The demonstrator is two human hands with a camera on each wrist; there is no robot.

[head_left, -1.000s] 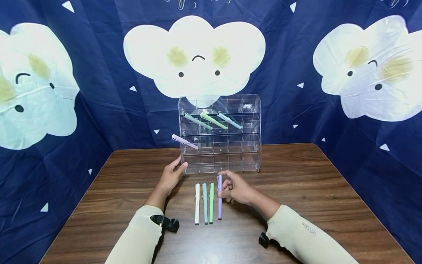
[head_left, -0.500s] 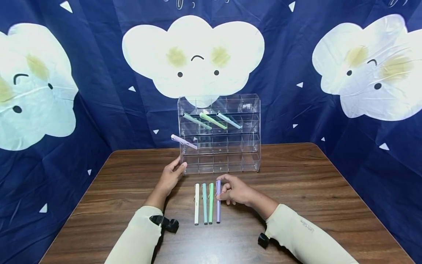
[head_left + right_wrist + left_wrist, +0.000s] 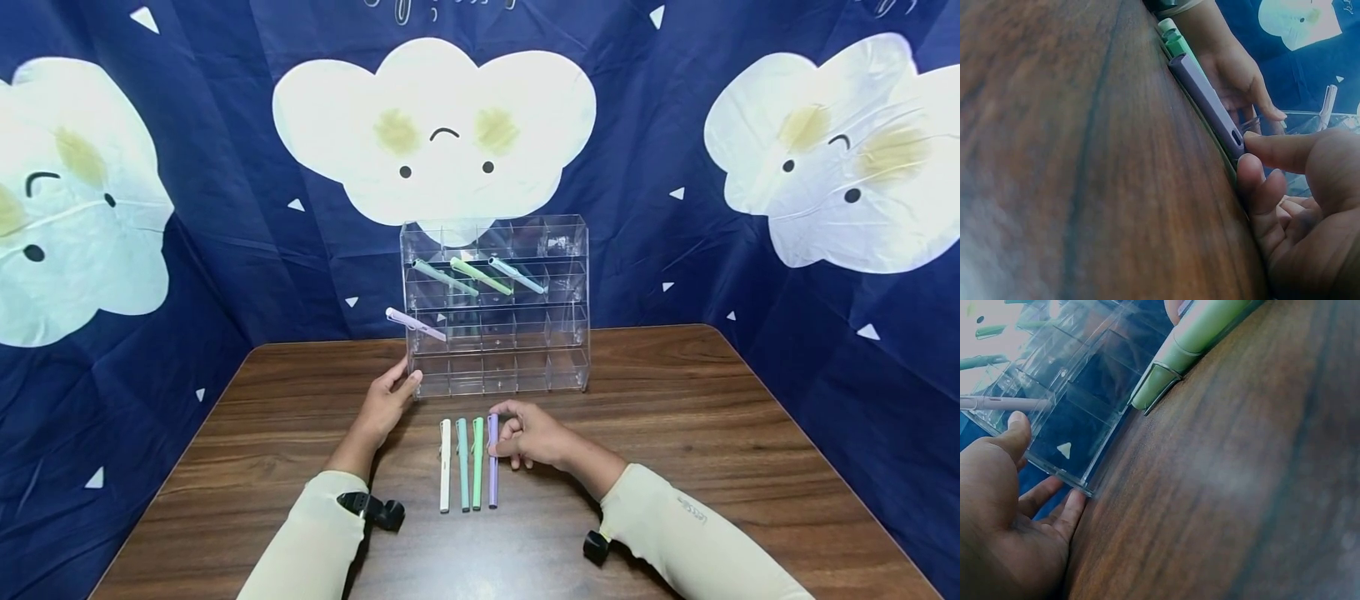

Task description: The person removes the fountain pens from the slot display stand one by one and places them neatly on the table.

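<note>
My right hand (image 3: 534, 437) holds a purple pen (image 3: 492, 483) lying on the table, the index finger at its top end and the thumb on its side. In the right wrist view the thumb and fingertips meet the pen near its clip-less end face (image 3: 1210, 100). Left of it lie a green pen (image 3: 477, 471), a teal pen (image 3: 463, 471) and a white pen (image 3: 445, 471), side by side. At the lower left corner of the clear tiered rack (image 3: 498, 385), my left hand (image 3: 381, 408) grips its side, thumb in front and fingers at the outer side.
A lilac pen (image 3: 415, 322) slants from the rack's left side, sticking out leftward. One tier higher lean a grey-green pen (image 3: 446, 277), a light green pen (image 3: 482, 276) and a pale blue pen (image 3: 517, 275). A blue cloth (image 3: 637, 250) with clouds hangs behind the wooden table (image 3: 675, 417).
The purple pen has shifted toward me and slightly left with my right hand, closer to the green pen. My left hand stays at the rack.
</note>
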